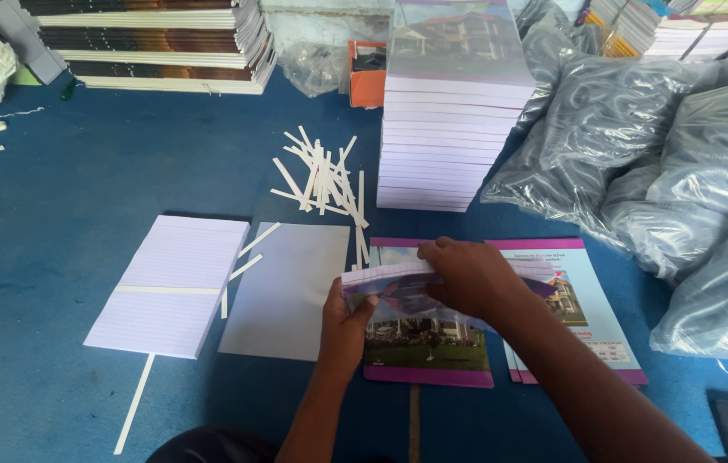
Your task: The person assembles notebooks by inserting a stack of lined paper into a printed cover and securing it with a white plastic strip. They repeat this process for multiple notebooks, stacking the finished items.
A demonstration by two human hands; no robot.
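My left hand (343,324) grips the left end of a thin lined-paper booklet (389,276) held up over a printed cover (426,351) with a purple border and a picture of a building. My right hand (472,276) presses on the booklet's top right, folding the glossy cover around it. A second, similar cover (591,317) lies flat on the blue floor just to the right, partly under my right forearm.
To the left lie an open block of lined pages (171,283) and a plain grey sheet (286,287). Several white paper strips (323,178) are scattered behind. A tall stack of finished booklets (450,129) stands beyond; clear plastic bags (664,171) fill the right.
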